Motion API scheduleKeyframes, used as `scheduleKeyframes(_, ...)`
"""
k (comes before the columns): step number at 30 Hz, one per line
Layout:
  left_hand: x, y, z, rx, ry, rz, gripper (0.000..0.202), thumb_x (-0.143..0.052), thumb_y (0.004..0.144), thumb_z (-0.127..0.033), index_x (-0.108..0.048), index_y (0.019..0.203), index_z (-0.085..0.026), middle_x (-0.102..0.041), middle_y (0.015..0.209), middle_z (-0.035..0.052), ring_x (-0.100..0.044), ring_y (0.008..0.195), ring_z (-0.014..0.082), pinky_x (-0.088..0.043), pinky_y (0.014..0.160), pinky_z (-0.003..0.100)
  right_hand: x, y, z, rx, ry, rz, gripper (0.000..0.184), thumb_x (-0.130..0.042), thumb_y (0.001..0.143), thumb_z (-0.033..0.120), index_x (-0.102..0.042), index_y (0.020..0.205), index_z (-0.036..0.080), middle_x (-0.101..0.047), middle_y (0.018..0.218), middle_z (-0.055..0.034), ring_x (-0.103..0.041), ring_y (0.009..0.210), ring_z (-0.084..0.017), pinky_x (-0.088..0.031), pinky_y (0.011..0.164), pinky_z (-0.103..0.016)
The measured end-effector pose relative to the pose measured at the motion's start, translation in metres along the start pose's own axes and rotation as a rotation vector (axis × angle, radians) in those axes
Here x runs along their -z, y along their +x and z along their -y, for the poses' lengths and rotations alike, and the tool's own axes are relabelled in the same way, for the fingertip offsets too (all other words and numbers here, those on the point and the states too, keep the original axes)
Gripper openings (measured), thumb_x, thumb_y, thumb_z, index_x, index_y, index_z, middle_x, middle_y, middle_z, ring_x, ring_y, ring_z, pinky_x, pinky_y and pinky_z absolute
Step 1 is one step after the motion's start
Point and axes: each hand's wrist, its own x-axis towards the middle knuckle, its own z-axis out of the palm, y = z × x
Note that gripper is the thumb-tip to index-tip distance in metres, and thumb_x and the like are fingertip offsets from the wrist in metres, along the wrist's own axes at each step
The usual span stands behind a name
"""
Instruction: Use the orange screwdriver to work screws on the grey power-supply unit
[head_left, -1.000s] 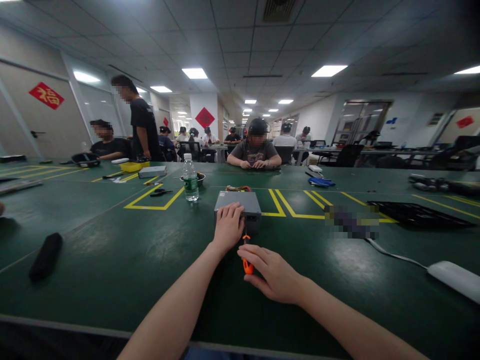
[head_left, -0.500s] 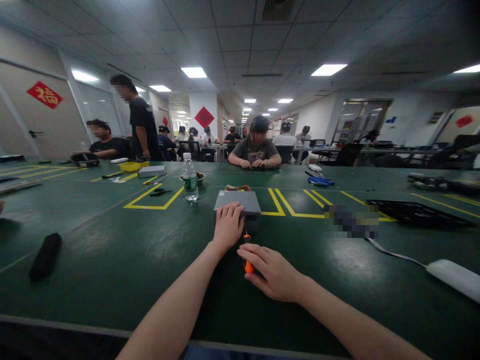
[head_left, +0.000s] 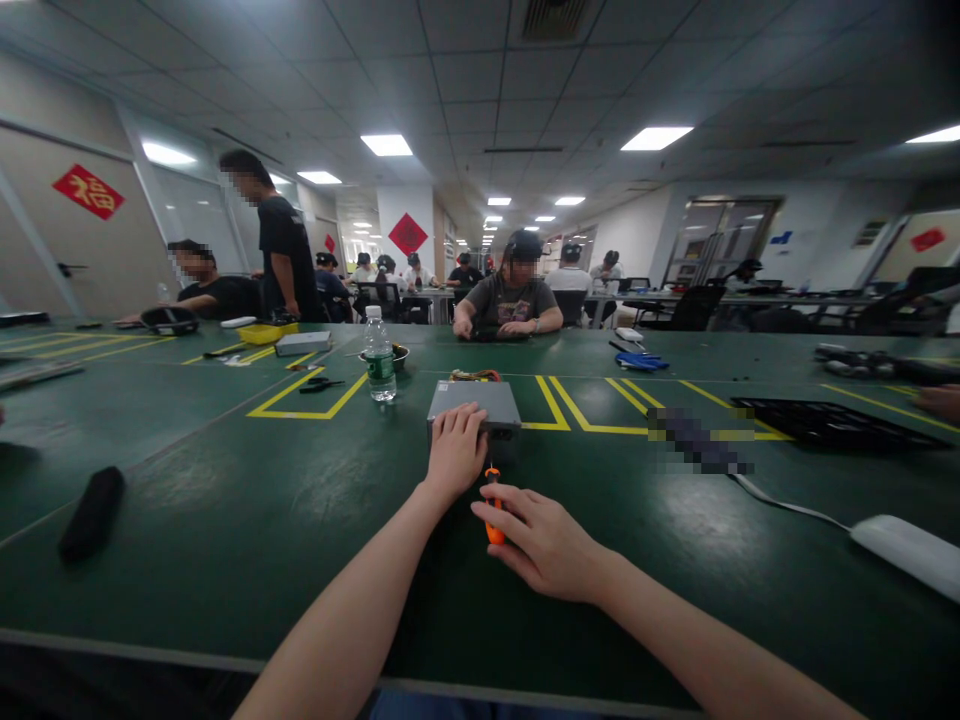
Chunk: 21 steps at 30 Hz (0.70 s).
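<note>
A grey metal box lies flat on the green table straight ahead of me. My left hand rests on its near left corner, fingers curled over the edge and gripping it. My right hand is wrapped round an orange-handled screwdriver, whose tip points at the box's near face. Coloured wires show behind the box.
A water bottle and a small bowl stand left of the box. A black pouch lies at the near left, a white device with cable at the right, a black tray beyond. Several people sit at far tables.
Both hands stay in place; the right hand's fingers shifted slightly on the screwdriver. The person seated opposite has moved an arm.
</note>
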Motion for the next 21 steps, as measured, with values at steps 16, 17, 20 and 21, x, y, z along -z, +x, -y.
scheduleKeyframes(16,-0.002,-0.001,-0.002,0.001,0.016,-0.014,0.031,-0.044,0.084,-0.021,-0.049,0.115,-0.022,-0.052,0.127,0.0061,-0.041,0.12,0.0218,-0.029,0.101,0.042,-0.008,0.0,-0.001,-0.006,-0.046,-0.008,0.031,-0.048,0.087,0.039,-0.051,0.106,0.015,-0.057,0.114,-0.0151,-0.06,0.092,-0.022,-0.049,0.075,-0.034)
scheduleKeyframes(17,-0.002,-0.001,-0.002,0.003,0.017,-0.012,0.031,-0.044,0.084,-0.022,-0.049,0.115,-0.022,-0.051,0.127,0.0062,-0.041,0.12,0.0219,-0.028,0.102,0.042,-0.01,0.0,-0.001,-0.015,-0.039,-0.029,0.03,-0.05,0.086,0.042,-0.052,0.1,0.015,-0.058,0.111,-0.0149,-0.061,0.088,-0.021,-0.049,0.072,-0.033)
scheduleKeyframes(20,-0.002,-0.001,-0.001,0.004,0.017,-0.006,0.031,-0.044,0.084,-0.022,-0.05,0.115,-0.022,-0.051,0.127,0.0067,-0.041,0.12,0.0224,-0.028,0.102,0.043,-0.011,-0.001,-0.002,-0.081,0.001,-0.043,0.033,-0.056,0.081,0.047,-0.05,0.088,0.016,-0.06,0.109,-0.0148,-0.062,0.082,-0.02,-0.05,0.071,-0.033)
scheduleKeyframes(21,-0.001,-0.001,-0.001,0.002,0.015,-0.006,0.031,-0.044,0.084,-0.022,-0.05,0.115,-0.022,-0.051,0.127,0.0069,-0.041,0.12,0.0226,-0.028,0.101,0.044,-0.01,-0.001,-0.001,-0.097,0.015,-0.03,0.035,-0.058,0.08,0.047,-0.05,0.091,0.015,-0.059,0.111,-0.0151,-0.062,0.084,-0.02,-0.05,0.072,-0.034)
